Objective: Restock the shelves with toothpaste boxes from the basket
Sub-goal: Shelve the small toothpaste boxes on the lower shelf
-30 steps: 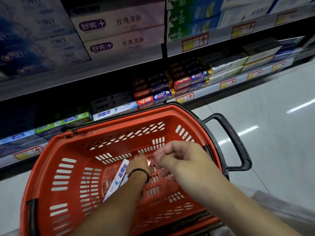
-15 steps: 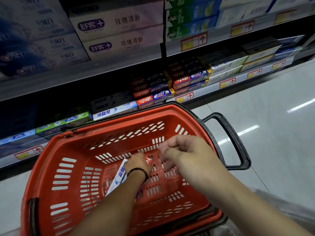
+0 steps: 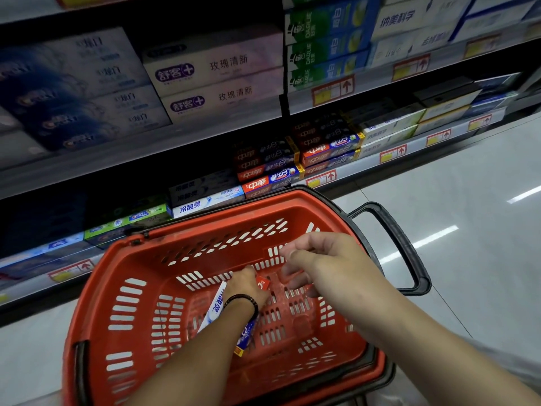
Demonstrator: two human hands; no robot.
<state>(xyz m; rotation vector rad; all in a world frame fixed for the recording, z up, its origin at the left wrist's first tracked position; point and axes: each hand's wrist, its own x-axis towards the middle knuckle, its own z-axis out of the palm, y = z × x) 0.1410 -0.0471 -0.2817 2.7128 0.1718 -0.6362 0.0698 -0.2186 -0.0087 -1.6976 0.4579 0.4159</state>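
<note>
Toothpaste boxes (image 3: 218, 301) lie at the bottom of the basket (image 3: 96, 282) under your left grip (image 3: 246, 288), whose closure I cannot tell; clamp one box's long sides before lifting, with your slack, empty right grip (image 3: 319, 265) clear above.

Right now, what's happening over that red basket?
A person is restocking toothpaste. Their left hand reaches down into the red basket, onto a white-and-blue toothpaste box and a red box; whether it grips them is hidden. Their right hand hovers over the basket, loosely curled, holding nothing. The stocked shelves stand just beyond.
</note>
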